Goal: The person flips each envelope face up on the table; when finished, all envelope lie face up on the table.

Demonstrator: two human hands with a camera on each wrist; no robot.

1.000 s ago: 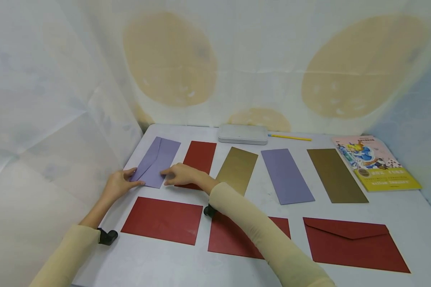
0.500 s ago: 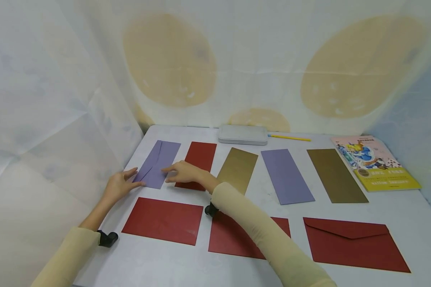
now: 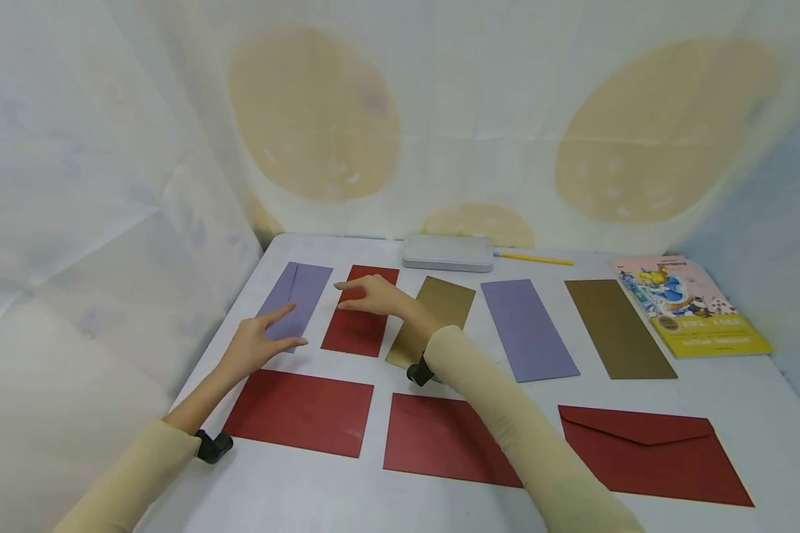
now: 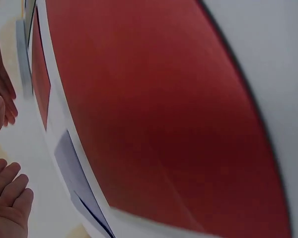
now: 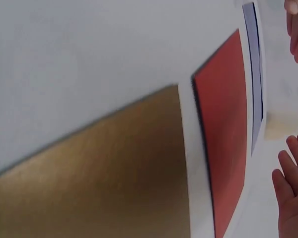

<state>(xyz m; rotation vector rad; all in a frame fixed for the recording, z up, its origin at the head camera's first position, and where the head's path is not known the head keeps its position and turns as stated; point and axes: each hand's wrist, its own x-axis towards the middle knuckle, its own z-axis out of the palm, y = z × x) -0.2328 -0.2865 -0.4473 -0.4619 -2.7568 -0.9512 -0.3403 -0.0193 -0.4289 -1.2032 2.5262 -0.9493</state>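
A purple envelope (image 3: 310, 289), with its flap side up, lies at the far left of the table. In front of its near end my left hand (image 3: 250, 346) hovers, thumb and fingers spread apart and holding nothing. My right hand (image 3: 380, 297) is raised over a narrow red envelope (image 3: 356, 337) beside it, fingers extended, also holding nothing. In the left wrist view, a wide red envelope (image 4: 154, 109) fills most of the picture below my left hand (image 4: 9, 201). The right wrist view has a gold envelope (image 5: 119, 173) in the foreground, and my right hand (image 5: 294, 186) at the edge.
Farther right lie another purple envelope (image 3: 530, 329) and a brown-gold one (image 3: 616, 329). Two more red envelopes, one plain (image 3: 433, 437) and one with its flap up (image 3: 660, 459), lie in front. At the back are a grey case (image 3: 447, 253), a yellow pencil (image 3: 536, 258) and a book (image 3: 693, 303).
Both hands have come away from the left purple envelope. My left hand has shifted rightward, and my right hand has moved right and farther back. The envelope now lies untouched.
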